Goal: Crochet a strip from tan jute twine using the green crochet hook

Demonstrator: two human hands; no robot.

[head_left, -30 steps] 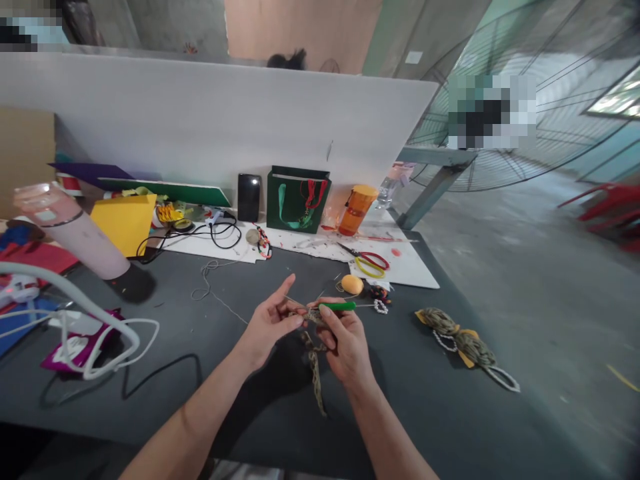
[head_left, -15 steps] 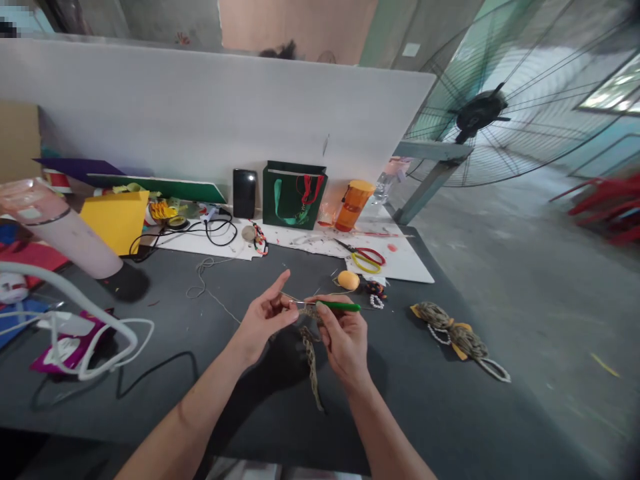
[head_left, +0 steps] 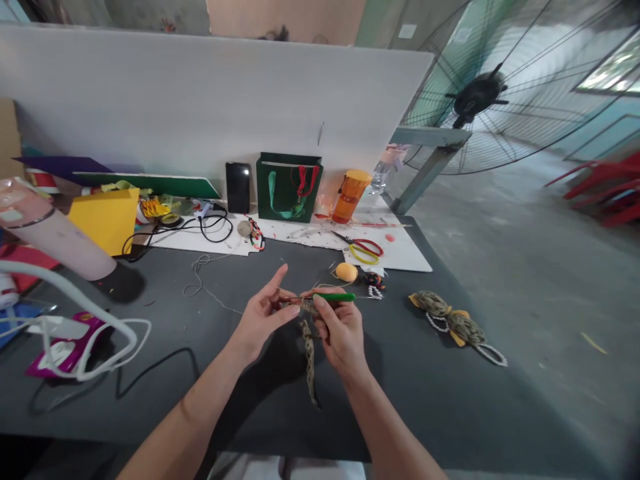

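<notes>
Between my two hands is a small piece of olive-brown crochet work, its narrow end hanging down toward the dark table. My right hand grips a crochet hook by its green handle, the thin metal shaft pointing left. Thumb and fingers of my left hand pinch the upper part of the crochet work, with the index finger raised. A thin thread runs from a loose tangle on the left to my left hand. The hook's tip is hard to make out among the fingers.
Beyond my hands lie a yellow-orange ball, red-and-yellow-handled scissors and a beaded item. A wound cord bundle rests at right. Behind stand a phone, green gift bag and orange bottle. A pink tumbler leans at left.
The hook has shifted slightly left, its shaft now closer in among my left fingers. The crochet work still hangs between my hands. The whole view has moved a little.
</notes>
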